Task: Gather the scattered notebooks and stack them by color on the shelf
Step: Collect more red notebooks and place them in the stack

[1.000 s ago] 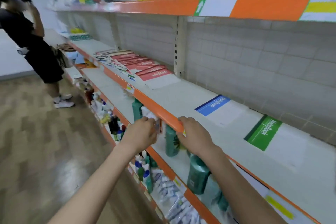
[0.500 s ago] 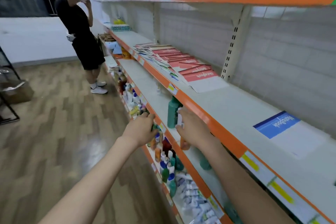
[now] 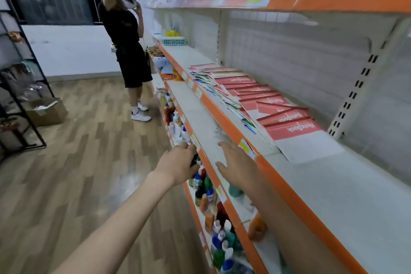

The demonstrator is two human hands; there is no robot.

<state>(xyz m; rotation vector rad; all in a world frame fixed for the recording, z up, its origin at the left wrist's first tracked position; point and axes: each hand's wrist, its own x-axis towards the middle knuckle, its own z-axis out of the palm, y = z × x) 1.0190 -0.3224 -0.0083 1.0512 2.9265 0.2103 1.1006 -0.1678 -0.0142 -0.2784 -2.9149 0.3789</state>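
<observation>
A spread of overlapping red notebooks (image 3: 280,115) lies on the orange-edged shelf (image 3: 311,187), with green and blue notebooks (image 3: 224,98) fanned along its front edge. My left hand (image 3: 178,162) hangs in front of the lower shelf's edge, fingers loosely curled, holding nothing. My right hand (image 3: 239,162) is open with fingers spread, just below and in front of the notebook shelf's orange lip. Both hands are short of the notebooks.
Bottles (image 3: 209,187) crowd the lower shelves under my hands. A person in black (image 3: 129,51) stands further along the aisle by the shelf. A black wire rack (image 3: 20,87) and a cardboard box (image 3: 47,111) stand at the left. An upper orange shelf (image 3: 289,0) overhangs.
My view has swung left along the aisle; the blue and green notebooks at the right are out of frame. Both hands have come off the shelf edge, and the right hand has opened.
</observation>
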